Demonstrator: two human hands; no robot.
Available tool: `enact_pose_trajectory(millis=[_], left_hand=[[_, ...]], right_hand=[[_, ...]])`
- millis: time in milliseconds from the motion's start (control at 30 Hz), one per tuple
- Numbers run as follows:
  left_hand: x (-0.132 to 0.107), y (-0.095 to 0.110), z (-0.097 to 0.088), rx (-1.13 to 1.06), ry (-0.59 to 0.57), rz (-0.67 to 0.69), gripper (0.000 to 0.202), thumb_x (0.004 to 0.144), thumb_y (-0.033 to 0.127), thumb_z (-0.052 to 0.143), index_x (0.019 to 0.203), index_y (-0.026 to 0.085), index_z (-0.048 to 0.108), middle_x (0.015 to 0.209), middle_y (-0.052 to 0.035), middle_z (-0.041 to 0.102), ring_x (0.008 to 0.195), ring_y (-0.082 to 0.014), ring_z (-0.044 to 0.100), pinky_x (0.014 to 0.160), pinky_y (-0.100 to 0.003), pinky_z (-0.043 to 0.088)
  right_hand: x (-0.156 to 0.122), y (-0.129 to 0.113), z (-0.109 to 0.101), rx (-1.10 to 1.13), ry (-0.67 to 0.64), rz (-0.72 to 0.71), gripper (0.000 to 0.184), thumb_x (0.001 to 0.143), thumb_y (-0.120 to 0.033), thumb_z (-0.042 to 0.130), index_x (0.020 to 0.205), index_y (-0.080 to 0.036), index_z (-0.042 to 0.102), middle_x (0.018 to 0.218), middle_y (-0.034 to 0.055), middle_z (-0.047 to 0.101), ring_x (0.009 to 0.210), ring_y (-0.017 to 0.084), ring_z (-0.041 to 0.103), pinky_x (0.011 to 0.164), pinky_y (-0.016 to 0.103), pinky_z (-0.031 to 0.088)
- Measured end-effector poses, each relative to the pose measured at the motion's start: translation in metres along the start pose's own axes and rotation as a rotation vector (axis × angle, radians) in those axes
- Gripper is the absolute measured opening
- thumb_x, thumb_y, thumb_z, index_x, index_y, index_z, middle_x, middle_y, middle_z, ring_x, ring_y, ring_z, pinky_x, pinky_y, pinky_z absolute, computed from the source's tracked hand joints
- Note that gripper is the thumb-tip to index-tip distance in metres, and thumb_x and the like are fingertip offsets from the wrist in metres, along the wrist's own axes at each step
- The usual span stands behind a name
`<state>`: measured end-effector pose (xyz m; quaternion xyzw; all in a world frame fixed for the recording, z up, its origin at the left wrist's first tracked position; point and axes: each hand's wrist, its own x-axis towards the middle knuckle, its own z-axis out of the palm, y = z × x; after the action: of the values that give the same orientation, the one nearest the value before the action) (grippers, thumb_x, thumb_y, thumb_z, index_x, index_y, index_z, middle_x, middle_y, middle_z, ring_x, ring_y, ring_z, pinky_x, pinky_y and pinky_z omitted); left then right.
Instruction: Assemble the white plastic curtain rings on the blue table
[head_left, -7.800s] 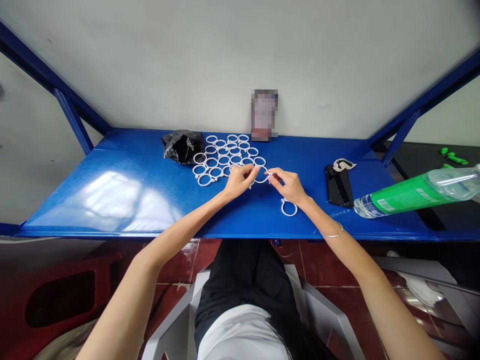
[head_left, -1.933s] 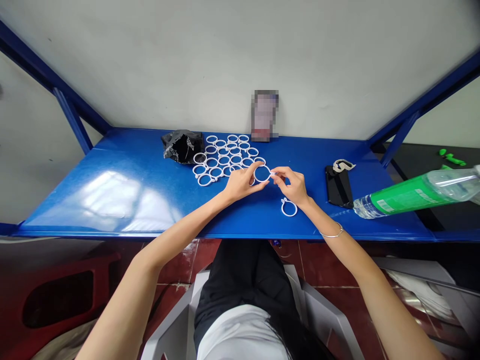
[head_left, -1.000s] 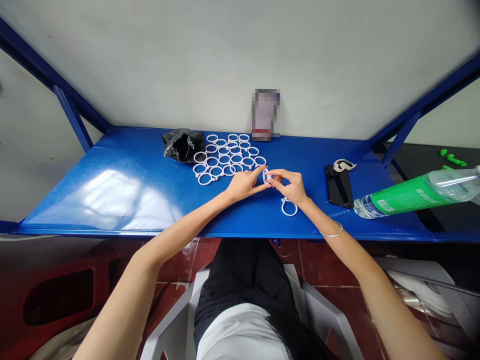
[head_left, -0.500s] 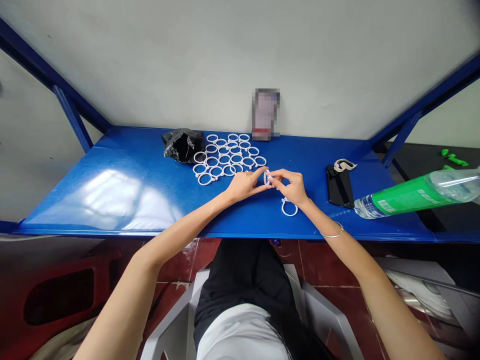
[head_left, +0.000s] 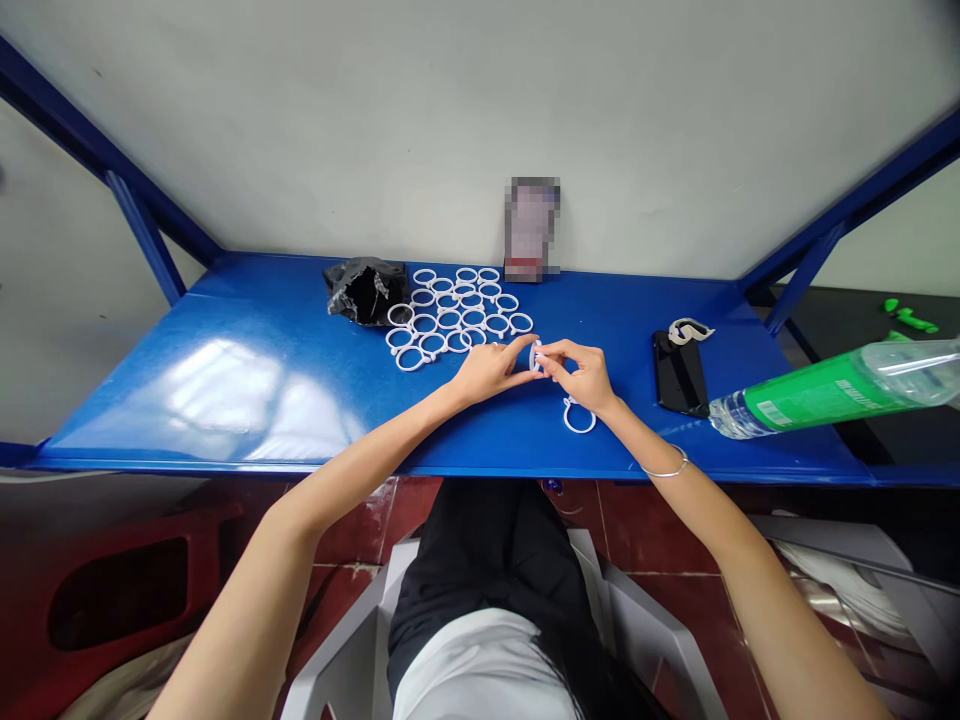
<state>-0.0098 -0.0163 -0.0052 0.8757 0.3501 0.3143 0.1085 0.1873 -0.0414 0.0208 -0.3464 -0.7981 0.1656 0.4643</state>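
Between my two hands, just above the blue table [head_left: 337,440], a white plastic ring [head_left: 534,356] stands edge-on. My left hand [head_left: 484,372] grips it between thumb and forefinger at its bottom and top. My right hand [head_left: 579,372] pinches the same ring from the right side; the fingertips hide part of it. Below my right hand lies a single white curtain ring [head_left: 579,430] with a small eyelet at its top. Several more white curtain rings [head_left: 424,323] are spread flat in rows beyond my left hand.
A crumpled black plastic bag [head_left: 341,285], its mouth facing me, sits left of the rings. To the right are a black phone [head_left: 679,378], a white curled object [head_left: 690,330] and a green-labelled bottle [head_left: 832,388]. A blurred-out upright item [head_left: 531,225] leans on the wall.
Hardly anything differs. Both hands stay in place on the held ring, with only a very slight shift of the ring and fingertips.
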Motion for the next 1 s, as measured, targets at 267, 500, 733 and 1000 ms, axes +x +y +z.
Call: enact_pose_trajectory(millis=[267,500,733,1000], left_hand=[[0.0006,0.0008,-0.0017,-0.015,-0.003,0.019,0.071,0.092,0.071,0.038,0.132,0.014,0.052,0.058,0.002,0.059,0.047,-0.012,0.056,0.049,-0.018,0.032],[0.001,0.0002,-0.0013,-0.018,0.006,0.045,0.072,0.091,0.072,0.037,0.131,0.013,0.052,0.058,0.002,0.058,0.047,-0.0108,0.055,0.048,-0.017,0.031],[0.0009,-0.0011,0.0007,-0.002,0.003,0.038,0.069,0.092,0.07,0.04,0.13,0.014,0.053,0.057,0.0029,0.057,0.046,-0.0103,0.054,0.048,-0.017,0.03],[0.0005,-0.0012,0.0003,-0.001,-0.007,0.024,0.065,0.093,0.068,0.041,0.13,0.015,0.052,0.058,0.0032,0.057,0.046,-0.0109,0.053,0.048,-0.018,0.03]], right_hand=[[0.0,0.0008,0.0002,-0.02,0.005,-0.028,0.019,0.093,-0.038,0.061,0.091,-0.022,0.071,0.064,-0.0016,0.069,0.049,0.011,0.06,0.052,0.024,0.05],[0.0001,0.0003,-0.0001,-0.011,0.012,-0.058,0.017,0.093,-0.034,0.062,0.091,-0.02,0.071,0.065,-0.0011,0.07,0.049,0.011,0.059,0.053,0.023,0.05],[-0.0004,0.0015,0.0003,-0.016,0.001,-0.034,0.02,0.094,-0.037,0.06,0.091,-0.021,0.072,0.065,-0.0004,0.07,0.05,0.011,0.059,0.053,0.024,0.05],[0.0002,0.0009,-0.0001,0.012,-0.007,-0.031,0.02,0.093,-0.036,0.061,0.089,-0.019,0.072,0.065,0.0003,0.069,0.05,0.012,0.06,0.053,0.025,0.05]])
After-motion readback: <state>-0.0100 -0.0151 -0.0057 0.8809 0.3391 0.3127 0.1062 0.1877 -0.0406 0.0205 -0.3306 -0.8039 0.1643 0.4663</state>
